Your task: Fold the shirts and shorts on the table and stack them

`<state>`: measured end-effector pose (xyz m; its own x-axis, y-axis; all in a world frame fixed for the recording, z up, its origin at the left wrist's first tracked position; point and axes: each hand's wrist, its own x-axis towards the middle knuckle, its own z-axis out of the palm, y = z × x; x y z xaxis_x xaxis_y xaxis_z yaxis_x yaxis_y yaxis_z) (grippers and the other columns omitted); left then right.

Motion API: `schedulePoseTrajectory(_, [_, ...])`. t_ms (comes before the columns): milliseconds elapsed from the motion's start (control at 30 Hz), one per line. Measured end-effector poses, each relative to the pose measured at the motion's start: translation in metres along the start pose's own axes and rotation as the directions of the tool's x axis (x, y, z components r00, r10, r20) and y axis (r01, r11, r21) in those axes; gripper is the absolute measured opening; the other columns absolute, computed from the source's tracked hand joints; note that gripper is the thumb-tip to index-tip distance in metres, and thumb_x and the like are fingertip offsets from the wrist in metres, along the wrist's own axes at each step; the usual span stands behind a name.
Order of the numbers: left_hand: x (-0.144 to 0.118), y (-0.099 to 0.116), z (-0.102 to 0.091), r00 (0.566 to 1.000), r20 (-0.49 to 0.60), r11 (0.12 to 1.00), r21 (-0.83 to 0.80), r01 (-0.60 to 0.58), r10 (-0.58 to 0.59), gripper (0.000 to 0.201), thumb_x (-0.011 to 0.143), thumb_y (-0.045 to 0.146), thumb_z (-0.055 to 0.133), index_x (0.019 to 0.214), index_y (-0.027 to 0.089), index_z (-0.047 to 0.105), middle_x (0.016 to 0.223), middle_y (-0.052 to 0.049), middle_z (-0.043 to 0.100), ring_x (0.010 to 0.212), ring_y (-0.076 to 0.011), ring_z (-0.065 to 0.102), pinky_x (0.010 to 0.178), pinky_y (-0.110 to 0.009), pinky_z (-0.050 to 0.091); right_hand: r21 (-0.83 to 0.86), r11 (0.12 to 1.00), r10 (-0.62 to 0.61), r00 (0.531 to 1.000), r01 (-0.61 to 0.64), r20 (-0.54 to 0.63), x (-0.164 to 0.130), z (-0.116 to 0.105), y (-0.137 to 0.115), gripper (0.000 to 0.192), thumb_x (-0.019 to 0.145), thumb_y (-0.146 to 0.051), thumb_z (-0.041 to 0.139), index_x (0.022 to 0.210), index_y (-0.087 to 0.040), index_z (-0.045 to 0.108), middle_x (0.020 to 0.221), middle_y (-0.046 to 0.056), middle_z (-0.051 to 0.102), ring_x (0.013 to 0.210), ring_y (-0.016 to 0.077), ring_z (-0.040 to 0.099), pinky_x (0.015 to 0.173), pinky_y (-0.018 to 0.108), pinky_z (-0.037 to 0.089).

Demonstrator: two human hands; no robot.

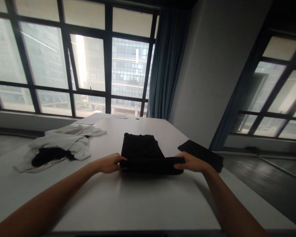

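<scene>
A black garment, folded into a flat dark rectangle, lies on the white worktop between both hands. The left hand and right hand each pinch an end of its thick near fold, fingers curled closed.

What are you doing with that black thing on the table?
A person stands at a white table with both hands on a folded black garment. The left hand grips its near left corner and the right hand grips its near right corner, where the near edge is folded over. Another flat black piece lies just to the right, at the table's edge. A rumpled pile of white cloth with something dark in it sits off to the left. Big windows are behind the table.
</scene>
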<state>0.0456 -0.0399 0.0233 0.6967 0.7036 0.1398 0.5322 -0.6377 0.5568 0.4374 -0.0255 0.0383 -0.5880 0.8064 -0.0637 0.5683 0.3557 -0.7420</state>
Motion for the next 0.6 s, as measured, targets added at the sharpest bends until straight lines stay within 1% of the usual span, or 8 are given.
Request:
schedulePoseTrajectory(100, [-0.009, 0.013, -0.019, 0.996, 0.059, 0.980, -0.187, 0.071, -0.061, 0.021, 0.074, 0.038, 0.066, 0.068, 0.019, 0.064, 0.065, 0.001, 0.062, 0.061, -0.0179, 0.054, 0.059, -0.029, 0.046, 0.069, 0.998, -0.010, 0.993, 0.001, 0.120, -0.007, -0.020, -0.023, 0.049, 0.070, -0.058, 0.075, 0.086, -0.012, 0.073, 0.073, 0.004, 0.067, 0.069, 0.0185, 0.062, 0.064, 0.028, 0.049])
schedulePoseTrajectory(167, [-0.009, 0.012, -0.029, 0.994, 0.047, 0.951, -0.291, 0.103, -0.094, 0.026, 0.070, 0.044, 0.070, 0.070, 0.018, 0.064, 0.067, 0.000, 0.063, 0.065, -0.0198, 0.056, 0.062, -0.031, 0.048, 0.095, 0.995, -0.036, 0.992, 0.025, 0.121, 0.002, -0.035, -0.036, 0.050, 0.068, -0.058, 0.077, 0.088, -0.012, 0.073, 0.078, 0.005, 0.069, 0.073, 0.0204, 0.063, 0.068, 0.030, 0.050])
schedulePoseTrajectory(300, [0.013, -0.014, -0.034, 0.973, -0.138, 0.888, -0.447, 0.105, -0.184, 0.040, 0.075, 0.055, 0.066, 0.090, 0.018, 0.069, 0.089, -0.005, 0.072, 0.089, -0.0280, 0.064, 0.081, -0.039, 0.051, 0.037, 0.998, -0.048, 0.975, 0.058, -0.218, 0.063, -0.048, -0.036, 0.043, 0.067, -0.052, 0.079, 0.087, -0.014, 0.072, 0.088, 0.008, 0.072, 0.085, 0.0253, 0.065, 0.081, 0.037, 0.051])
schedulePoseTrajectory(367, [0.027, -0.035, -0.027, 0.921, -0.268, 0.871, -0.473, 0.131, -0.284, 0.050, 0.079, 0.058, 0.061, 0.108, 0.017, 0.067, 0.101, -0.009, 0.073, 0.100, -0.0304, 0.064, 0.088, -0.042, 0.051, -0.045, 0.998, 0.011, 0.888, -0.035, -0.459, 0.101, -0.038, -0.026, 0.042, 0.077, -0.048, 0.072, 0.103, -0.015, 0.071, 0.103, 0.012, 0.071, 0.098, 0.0278, 0.064, 0.089, 0.040, 0.049])
schedulePoseTrajectory(433, [0.038, -0.056, -0.015, 0.828, -0.400, 0.883, -0.416, 0.219, -0.394, 0.059, 0.083, 0.058, 0.057, 0.124, 0.016, 0.060, 0.112, -0.013, 0.071, 0.110, -0.0315, 0.062, 0.095, -0.043, 0.048, -0.162, 0.958, 0.076, 0.753, -0.237, -0.654, 0.132, -0.017, -0.015, 0.054, 0.084, -0.043, 0.067, 0.128, -0.012, 0.059, 0.128, 0.020, 0.061, 0.115, 0.0312, 0.058, 0.098, 0.044, 0.044])
schedulePoseTrajectory(500, [0.044, -0.072, -0.004, 0.747, -0.514, 0.906, -0.260, 0.334, -0.422, 0.063, 0.086, 0.055, 0.054, 0.133, 0.014, 0.054, 0.125, -0.016, 0.066, 0.121, -0.0323, 0.057, 0.104, -0.046, 0.041, -0.274, 0.878, 0.138, 0.755, -0.393, -0.641, 0.149, 0.008, -0.007, 0.069, 0.089, -0.042, 0.061, 0.147, -0.011, 0.039, 0.145, 0.025, 0.044, 0.131, 0.0342, 0.046, 0.107, 0.051, 0.035])
schedulePoseTrajectory(533, [0.046, -0.076, 0.002, 0.740, -0.546, 0.916, -0.157, 0.369, -0.392, 0.061, 0.088, 0.053, 0.051, 0.134, 0.013, 0.053, 0.131, -0.017, 0.062, 0.126, -0.0323, 0.053, 0.108, -0.047, 0.037, -0.330, 0.840, 0.167, 0.784, -0.431, -0.598, 0.152, 0.021, -0.006, 0.072, 0.091, -0.044, 0.058, 0.150, -0.012, 0.033, 0.149, 0.024, 0.039, 0.135, 0.0347, 0.041, 0.109, 0.054, 0.030])
schedulePoseTrajectory(600, [0.048, -0.077, 0.012, 0.803, -0.529, 0.934, 0.051, 0.352, -0.274, 0.056, 0.092, 0.050, 0.044, 0.134, 0.015, 0.055, 0.140, -0.015, 0.056, 0.133, -0.0307, 0.046, 0.114, -0.048, 0.030, -0.441, 0.800, 0.163, 0.854, -0.408, -0.494, 0.152, 0.045, -0.006, 0.069, 0.095, -0.050, 0.049, 0.152, -0.016, 0.030, 0.154, 0.021, 0.034, 0.141, 0.0332, 0.033, 0.113, 0.057, 0.022])
